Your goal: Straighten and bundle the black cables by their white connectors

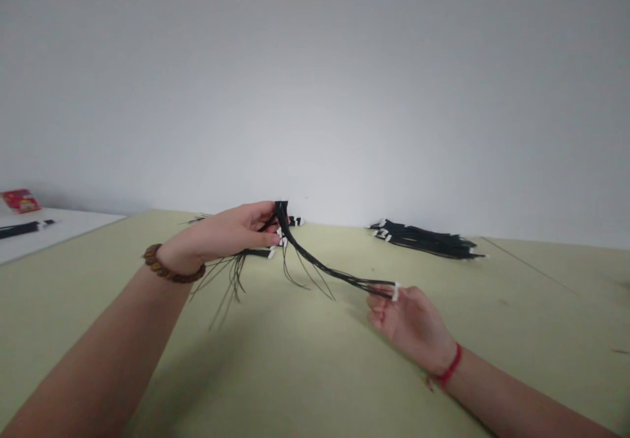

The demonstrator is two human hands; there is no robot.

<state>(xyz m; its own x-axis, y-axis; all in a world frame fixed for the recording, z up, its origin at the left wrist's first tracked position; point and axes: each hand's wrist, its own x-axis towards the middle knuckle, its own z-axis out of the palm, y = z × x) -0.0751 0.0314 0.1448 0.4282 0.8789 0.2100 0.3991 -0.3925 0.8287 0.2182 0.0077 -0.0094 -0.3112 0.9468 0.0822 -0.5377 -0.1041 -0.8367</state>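
Observation:
My left hand (231, 231), with a brown bead bracelet at the wrist, is closed around a bundle of thin black wires (315, 264) near the far side of the yellow-green table (295, 372). Loose wire ends hang and fan out below it. One strand of the bundle stretches right and down to my right hand (411, 320), which has a red string at the wrist. Its fingertips pinch the wire's small white connector (396, 290). Both hands are raised a little above the table.
A second pile of black wires with white connectors (426, 240) lies at the back right by the wall. A white table (54, 228) at the left carries a black pen-like object (22, 228) and a red packet (20, 199).

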